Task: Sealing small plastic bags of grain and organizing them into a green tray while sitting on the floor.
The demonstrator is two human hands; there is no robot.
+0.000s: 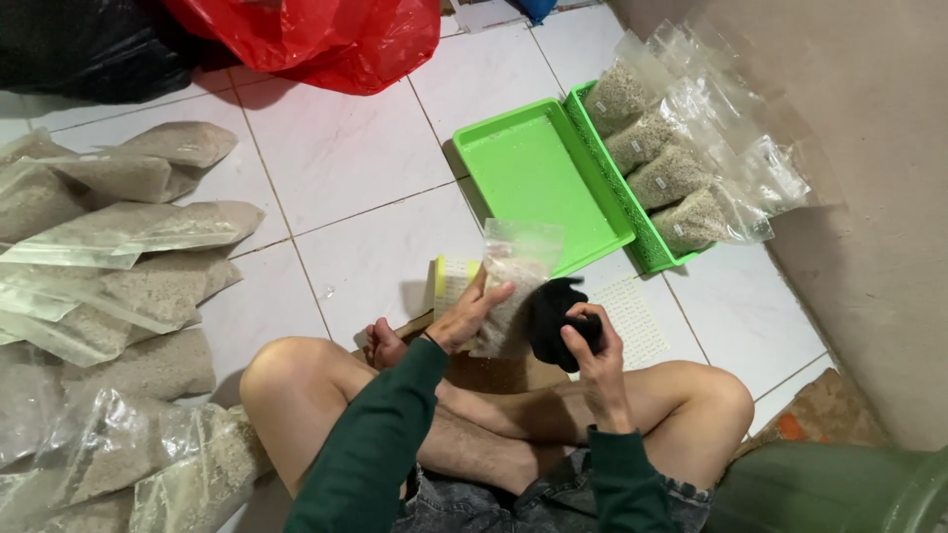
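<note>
I sit cross-legged on a white tiled floor. My left hand (pixel 469 313) holds a small clear plastic bag of pale grainy stuff (pixel 509 286) upright in front of me. Against the bag's right side, my right hand (pixel 594 353) grips a black cloth (pixel 555 308). Both arms wear dark green sleeves. Just beyond the bag lies an empty bright green tray (pixel 592 237).
A green basket (pixel 644 247) by the right wall holds several filled bags (pixel 671 173). Many larger filled bags (pixel 118 296) pile up on the left. A red plastic sack (pixel 326 39) and a black one (pixel 79 44) lie at the back. A dark green container (pixel 839 489) stands at bottom right.
</note>
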